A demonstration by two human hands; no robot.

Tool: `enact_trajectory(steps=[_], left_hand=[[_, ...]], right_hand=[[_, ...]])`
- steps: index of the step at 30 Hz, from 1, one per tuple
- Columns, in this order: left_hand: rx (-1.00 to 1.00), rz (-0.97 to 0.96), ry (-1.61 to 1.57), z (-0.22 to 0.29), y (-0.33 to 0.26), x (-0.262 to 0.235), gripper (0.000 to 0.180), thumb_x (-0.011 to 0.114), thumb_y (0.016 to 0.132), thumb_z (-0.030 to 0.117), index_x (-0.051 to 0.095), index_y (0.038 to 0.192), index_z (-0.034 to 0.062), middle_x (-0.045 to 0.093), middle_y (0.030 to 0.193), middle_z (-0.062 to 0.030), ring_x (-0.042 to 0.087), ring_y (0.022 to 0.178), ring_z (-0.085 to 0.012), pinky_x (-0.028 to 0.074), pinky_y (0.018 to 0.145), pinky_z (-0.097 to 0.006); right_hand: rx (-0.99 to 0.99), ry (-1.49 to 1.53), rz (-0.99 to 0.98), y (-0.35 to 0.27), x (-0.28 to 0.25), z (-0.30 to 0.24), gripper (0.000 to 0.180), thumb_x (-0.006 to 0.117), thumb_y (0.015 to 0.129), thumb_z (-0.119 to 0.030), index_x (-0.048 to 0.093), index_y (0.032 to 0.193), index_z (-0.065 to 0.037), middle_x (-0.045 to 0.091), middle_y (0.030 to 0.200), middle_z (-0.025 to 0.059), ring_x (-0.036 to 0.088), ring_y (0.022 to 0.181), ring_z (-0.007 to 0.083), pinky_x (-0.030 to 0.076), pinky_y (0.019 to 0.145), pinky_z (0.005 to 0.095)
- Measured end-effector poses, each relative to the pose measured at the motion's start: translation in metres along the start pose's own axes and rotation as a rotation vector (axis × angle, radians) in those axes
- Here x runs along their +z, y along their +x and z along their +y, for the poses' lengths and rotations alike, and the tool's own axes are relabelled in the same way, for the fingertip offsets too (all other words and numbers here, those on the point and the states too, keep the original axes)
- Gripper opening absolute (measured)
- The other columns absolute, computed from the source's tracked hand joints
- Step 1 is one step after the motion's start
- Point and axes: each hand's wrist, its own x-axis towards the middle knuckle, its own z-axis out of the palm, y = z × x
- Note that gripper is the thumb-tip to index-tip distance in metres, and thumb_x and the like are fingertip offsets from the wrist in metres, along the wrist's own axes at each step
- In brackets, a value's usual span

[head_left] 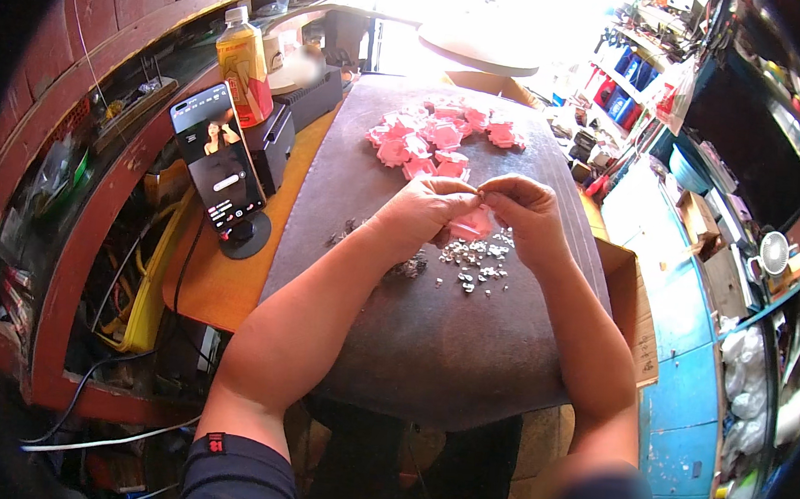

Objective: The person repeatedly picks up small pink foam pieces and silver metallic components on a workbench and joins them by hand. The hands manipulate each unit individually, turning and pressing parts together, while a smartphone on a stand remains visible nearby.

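Note:
Over the middle of the dark-covered table [394, 333], my left hand [424, 212] and my right hand [527, 214] meet with pinched fingertips. Just below the fingertips is a pink flower-shaped piece [472, 223], which the left fingers seem to hold at its edge. Whatever lies between the right fingertips is too small to make out. Small silvery bits [478, 259] are scattered under the hands. A little clump of dark bits [410, 267] lies by my left wrist. Farther back, several similar pink pieces [444, 135] form a loose heap.
To the left, a phone [221, 158] showing a video leans on a round stand [246, 237], with a yellow-labelled bottle [245, 67] behind it. A cardboard box [626, 288] stands against the table's right side, near blue cabinets [683, 408]. A white lamp [477, 51] hangs over the far end.

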Motion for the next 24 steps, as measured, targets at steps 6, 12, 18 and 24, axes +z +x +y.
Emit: enact_trajectory(steps=[6, 12, 18, 24], left_hand=[[0.100, 0.060, 0.107, 0.001, -0.001, 0.004, 0.018, 0.065, 0.092, 0.020, 0.072, 0.099, 0.0042, 0.063, 0.073, 0.0031, 0.048, 0.052, -0.0031, 0.038, 0.046, -0.020], [0.586, 0.147, 0.727, -0.009, 0.003, 0.005, 0.019, 0.062, 0.091, 0.012, 0.071, 0.102, -0.0009, 0.070, 0.083, -0.0072, 0.063, 0.072, -0.0125, 0.052, 0.067, -0.028], [0.573, 0.170, 0.763, -0.008, 0.003, 0.004, 0.019, 0.061, 0.089, 0.009, 0.070, 0.102, -0.0023, 0.072, 0.090, -0.0137, 0.067, 0.084, -0.0150, 0.052, 0.078, -0.031], [0.550, 0.138, 0.785, -0.006, 0.001, 0.005, 0.019, 0.062, 0.089, 0.009, 0.070, 0.102, -0.0026, 0.072, 0.089, -0.0128, 0.066, 0.083, -0.0148, 0.052, 0.077, -0.030]], right_hand=[[-0.127, -0.295, -0.002, -0.001, -0.004, -0.002, 0.008, 0.066, 0.087, -0.001, 0.071, 0.094, -0.001, 0.069, 0.087, 0.0024, 0.060, 0.077, 0.0067, 0.048, 0.069, 0.0227], [-0.043, -0.259, 0.038, 0.000, -0.006, -0.005, 0.006, 0.067, 0.086, -0.002, 0.070, 0.091, -0.002, 0.068, 0.084, 0.0000, 0.057, 0.074, 0.0046, 0.045, 0.065, 0.0197], [-0.275, -0.673, 0.011, -0.003, -0.004, -0.019, 0.005, 0.066, 0.082, -0.002, 0.070, 0.086, -0.003, 0.062, 0.076, -0.0009, 0.051, 0.064, 0.0042, 0.038, 0.056, 0.0198], [-0.245, -0.750, -0.053, -0.003, -0.003, -0.026, 0.007, 0.065, 0.075, -0.003, 0.066, 0.081, 0.000, 0.063, 0.075, 0.0134, 0.063, 0.069, 0.0220, 0.050, 0.066, 0.0337]])
